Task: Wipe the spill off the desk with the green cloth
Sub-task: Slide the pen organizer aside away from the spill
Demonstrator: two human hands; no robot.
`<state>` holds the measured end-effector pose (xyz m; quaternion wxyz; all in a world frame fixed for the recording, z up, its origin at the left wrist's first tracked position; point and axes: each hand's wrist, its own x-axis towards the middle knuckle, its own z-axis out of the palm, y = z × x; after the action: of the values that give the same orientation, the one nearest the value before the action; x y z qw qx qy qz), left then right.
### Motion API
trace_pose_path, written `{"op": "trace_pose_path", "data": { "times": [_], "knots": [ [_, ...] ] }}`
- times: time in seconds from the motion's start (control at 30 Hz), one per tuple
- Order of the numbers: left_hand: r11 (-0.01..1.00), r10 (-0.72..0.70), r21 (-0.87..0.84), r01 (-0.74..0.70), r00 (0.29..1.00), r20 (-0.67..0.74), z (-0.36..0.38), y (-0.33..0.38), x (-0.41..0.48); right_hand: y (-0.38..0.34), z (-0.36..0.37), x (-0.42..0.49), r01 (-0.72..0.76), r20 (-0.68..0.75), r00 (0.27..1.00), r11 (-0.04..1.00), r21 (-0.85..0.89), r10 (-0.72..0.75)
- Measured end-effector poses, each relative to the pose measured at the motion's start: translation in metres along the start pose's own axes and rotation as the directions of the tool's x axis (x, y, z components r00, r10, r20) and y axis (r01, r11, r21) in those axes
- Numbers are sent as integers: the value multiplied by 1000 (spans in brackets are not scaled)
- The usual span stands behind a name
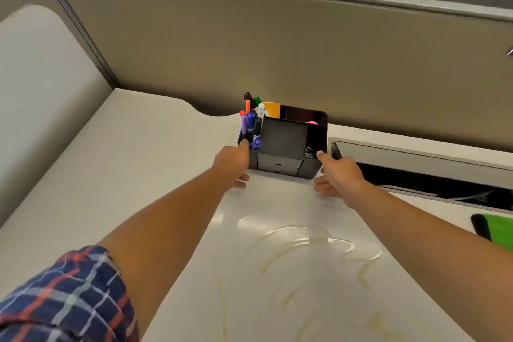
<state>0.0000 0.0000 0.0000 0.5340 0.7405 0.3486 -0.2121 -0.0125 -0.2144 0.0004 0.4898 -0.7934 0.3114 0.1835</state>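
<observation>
A pale, glossy spill (302,253) spreads over the white desk (125,169) in front of me, with yellowish streaks running toward the near edge. The green cloth (498,229), with a dark border, lies at the right edge of the view, partly cut off. A black desk organizer (283,144) full of markers stands just beyond the spill. My left hand (231,165) grips its left side. On the opposite side my right hand (337,176) holds its right corner. Both arms stretch across the spill.
Tan cubicle partitions (249,50) close off the back and left of the desk. A raised white shelf (416,158) with a dark gap and cables beneath it sits to the right of the organizer, behind the cloth.
</observation>
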Motion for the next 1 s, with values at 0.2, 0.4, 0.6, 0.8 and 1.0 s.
{"op": "trace_pose_path", "data": {
  "times": [0.2,0.4,0.6,0.8,1.0],
  "knots": [
    [996,69,-46,-70,997,-14,-5,11,5,-6,9,12,35,-43,999,997,64,-32],
    [988,66,-138,-68,998,-17,-32,-9,-24,-17,16,-16,117,-52,992,993,0,-116],
    [975,50,-214,-61,997,-57,-70,-42,-56,-33,33,-53,246,6,969,967,-62,-246],
    [953,31,-294,-76,987,-155,-121,-78,-79,-49,73,-93,334,107,940,937,-103,-323],
    [952,-21,-302,-43,978,-207,-160,-109,-85,-54,118,-115,369,187,921,920,-135,-342]
  ]
}}
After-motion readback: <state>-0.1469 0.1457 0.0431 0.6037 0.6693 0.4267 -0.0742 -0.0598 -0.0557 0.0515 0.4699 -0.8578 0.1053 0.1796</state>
